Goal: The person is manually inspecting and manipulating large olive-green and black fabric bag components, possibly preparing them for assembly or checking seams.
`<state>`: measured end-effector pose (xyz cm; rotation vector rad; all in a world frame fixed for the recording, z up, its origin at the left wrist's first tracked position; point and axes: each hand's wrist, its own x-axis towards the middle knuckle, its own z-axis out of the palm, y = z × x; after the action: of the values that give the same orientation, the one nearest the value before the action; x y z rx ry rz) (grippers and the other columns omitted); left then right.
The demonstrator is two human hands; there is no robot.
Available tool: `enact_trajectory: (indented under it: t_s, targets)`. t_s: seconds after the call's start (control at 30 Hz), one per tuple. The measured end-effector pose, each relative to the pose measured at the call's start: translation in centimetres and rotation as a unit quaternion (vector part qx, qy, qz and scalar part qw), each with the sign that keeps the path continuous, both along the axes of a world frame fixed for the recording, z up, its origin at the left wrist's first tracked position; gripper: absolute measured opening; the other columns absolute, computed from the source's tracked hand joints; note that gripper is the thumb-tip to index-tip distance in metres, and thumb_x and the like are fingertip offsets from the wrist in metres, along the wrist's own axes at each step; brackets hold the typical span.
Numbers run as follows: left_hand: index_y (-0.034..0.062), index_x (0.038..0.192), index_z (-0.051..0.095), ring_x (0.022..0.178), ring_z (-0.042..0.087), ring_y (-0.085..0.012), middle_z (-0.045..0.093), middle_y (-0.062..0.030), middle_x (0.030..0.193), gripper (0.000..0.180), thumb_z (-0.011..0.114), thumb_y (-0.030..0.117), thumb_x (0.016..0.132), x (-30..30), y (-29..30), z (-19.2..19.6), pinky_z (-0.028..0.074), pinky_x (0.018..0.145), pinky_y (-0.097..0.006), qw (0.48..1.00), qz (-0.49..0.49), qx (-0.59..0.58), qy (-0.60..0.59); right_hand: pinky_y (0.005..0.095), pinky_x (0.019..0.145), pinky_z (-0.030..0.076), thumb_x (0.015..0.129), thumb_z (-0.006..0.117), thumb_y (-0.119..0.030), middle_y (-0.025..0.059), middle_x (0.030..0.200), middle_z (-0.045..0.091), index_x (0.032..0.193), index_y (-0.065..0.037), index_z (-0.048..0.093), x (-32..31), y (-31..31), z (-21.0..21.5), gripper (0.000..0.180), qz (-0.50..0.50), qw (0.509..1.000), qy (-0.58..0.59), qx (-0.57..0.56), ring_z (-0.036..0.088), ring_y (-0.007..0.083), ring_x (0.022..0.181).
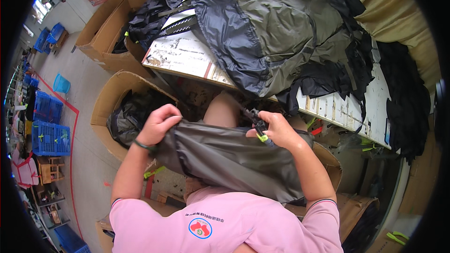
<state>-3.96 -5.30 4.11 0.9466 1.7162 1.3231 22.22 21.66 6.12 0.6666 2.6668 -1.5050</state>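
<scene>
The person's left hand [160, 125] pinches the far left edge of a dark olive fabric piece [234, 157], thumb and fingers closed on it. The fabric lies across the person's lap, on the near side of a worn white table [180, 51]. The right hand [276, 130], above the fabric's right part, has its fingers curled around a small black implement [253, 118] with a lime-green part; its exact kind cannot be told. Olive and black garments [290, 33] cover much of the table, and an open cardboard box [101, 107] stands left of the lap.
</scene>
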Motion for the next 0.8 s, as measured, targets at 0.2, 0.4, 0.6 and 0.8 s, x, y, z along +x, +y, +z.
enact_trajectory:
  t_s: [0.2, 0.4, 0.6, 0.8]
  targets:
    - [0.0052, 0.087, 0.059, 0.077, 0.050, -0.0058, 0.055, 0.0037, 0.080, 0.007, 0.062, 0.011, 0.090, -14.9, -19.0, 4.9, 0.041, 0.071, -0.022, 0.957, 0.229, -0.106, 0.141, 0.0419, 0.063, 0.046, 0.075, 0.084, -0.034, 0.0183, 0.074, 0.064, 0.081, 0.000, 0.052, 0.5, 7.8, 3.1, 0.048, -0.187, 0.960, 0.042, 0.204, 0.062, 0.0336, 0.066]
    - [0.0105, 0.127, 0.053, 0.117, 0.056, -0.0373, 0.058, -0.0172, 0.127, 0.058, 0.078, 0.023, 0.077, -17.5, -24.3, 4.7, 0.046, 0.096, -0.047, 0.660, 0.298, -0.502, 0.473, 0.0478, 0.074, 0.050, 0.070, 0.084, -0.050, 0.0190, 0.085, 0.069, 0.095, -0.002, 0.056, -3.4, 7.2, 0.7, 0.061, -0.257, 0.933, -0.069, 0.240, 0.067, 0.0409, 0.084]
    - [0.0083, 0.140, 0.044, 0.133, 0.038, -0.0376, 0.040, -0.0196, 0.144, 0.080, 0.082, 0.026, 0.072, -3.0, 3.7, 2.1, 0.031, 0.112, -0.048, 0.845, -0.020, -0.014, 0.534, 0.0410, 0.072, 0.051, 0.083, 0.075, -0.020, 0.0121, 0.085, 0.069, 0.095, -0.003, 0.055, -3.8, 10.0, -5.7, 0.029, -0.272, 0.940, 0.099, 0.182, 0.069, 0.0295, 0.082]
    - [0.0088, 0.128, 0.054, 0.116, 0.056, -0.0296, 0.059, -0.0130, 0.121, 0.067, 0.077, 0.017, 0.065, 6.2, 22.3, 7.1, 0.036, 0.104, -0.047, 0.758, -0.036, 0.278, 0.589, 0.0229, 0.055, 0.046, 0.084, 0.076, -0.008, -0.0016, 0.073, 0.054, 0.092, -0.007, 0.051, -1.0, 4.9, 11.7, 0.026, -0.213, 0.936, 0.279, -0.016, 0.054, 0.0064, 0.060]
